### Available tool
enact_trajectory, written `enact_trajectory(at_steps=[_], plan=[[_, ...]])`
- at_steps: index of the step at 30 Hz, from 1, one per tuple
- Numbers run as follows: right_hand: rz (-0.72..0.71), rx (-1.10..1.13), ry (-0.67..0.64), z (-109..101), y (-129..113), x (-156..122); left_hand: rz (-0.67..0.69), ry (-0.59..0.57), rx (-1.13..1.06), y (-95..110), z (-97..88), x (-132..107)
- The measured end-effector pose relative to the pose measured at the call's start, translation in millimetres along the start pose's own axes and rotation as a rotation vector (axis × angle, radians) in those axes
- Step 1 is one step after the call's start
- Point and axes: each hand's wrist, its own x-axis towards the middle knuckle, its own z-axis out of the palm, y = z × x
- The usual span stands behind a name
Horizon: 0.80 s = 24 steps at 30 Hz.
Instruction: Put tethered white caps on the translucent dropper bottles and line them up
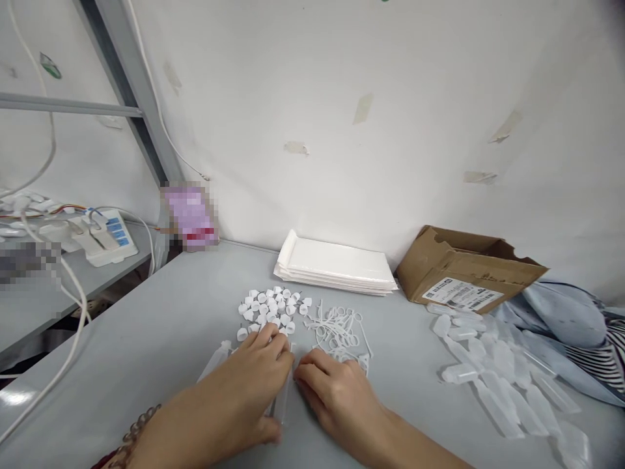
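Observation:
My left hand (249, 381) lies on the grey table with its fingers curled round a small clear plastic tube (282, 400), fingertips reaching the near edge of a heap of small white caps (271, 306). My right hand (334, 391) rests beside it, fingers bent and pinched toward the same tube. Another clear tube (215, 360) lies just left of my left hand. A tangle of thin white plastic loops (339, 329) sits just beyond my right hand.
A stack of white flat bags (336, 266) lies at the back by the wall. A tipped brown cardboard box (466, 273) stands right of it, with several clear tubes (498, 374) spilled below. Striped cloth (581, 339) lies far right. Cables and a power strip (105, 234) are at left.

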Motion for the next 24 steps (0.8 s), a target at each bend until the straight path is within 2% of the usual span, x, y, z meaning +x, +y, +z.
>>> enact_trajectory(at_steps=[5, 9, 14, 20, 24], plan=[[-0.014, 0.006, 0.010, 0.4, -0.1, -0.5, -0.065, -0.168, -0.014, 2.9, -5.5, 0.1], [-0.012, 0.016, 0.028, -0.1, -0.7, -0.8, -0.103, -0.249, -0.056, 5.4, -14.4, 1.8], [-0.009, 0.047, 0.003, -3.7, -1.4, 0.8, -0.176, -0.307, -0.074, 8.4, -22.0, 4.7], [0.006, 0.088, -0.052, -7.1, -2.2, 1.1, -0.158, -0.323, -0.010, 10.0, -16.7, 5.9], [0.025, 0.152, -0.039, -18.6, 2.3, 3.3, -0.180, -0.332, -0.001, 12.5, -17.9, 7.1]])
